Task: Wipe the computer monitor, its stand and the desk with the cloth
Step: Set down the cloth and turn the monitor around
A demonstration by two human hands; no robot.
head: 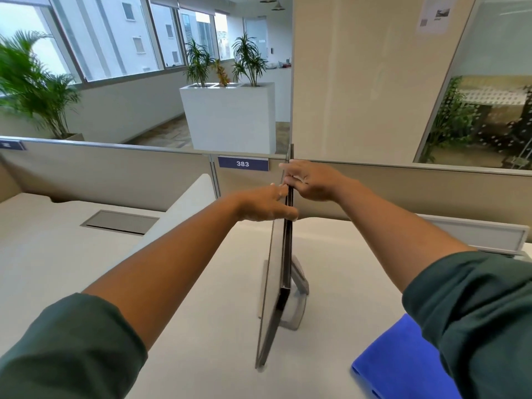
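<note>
A monitor (275, 283) stands edge-on near the middle of the pale table (72, 263), its thin side running from near to far, with its grey stand (299, 286) just to its right. Both hands reach out to the far top edge of the monitor. The left hand (264, 204) presses against the left face of the panel with fingers bent around the edge, and the right hand (312, 182) grips the same edge from the right side, so the panel is pinched between them. A folded blue cloth (400, 361) lies on the table at the near right, partly hidden under the right sleeve (475, 321), well apart from both hands. A low partition (115, 171) with a label reading 383 (243, 163) runs along the far side of the table.
</note>
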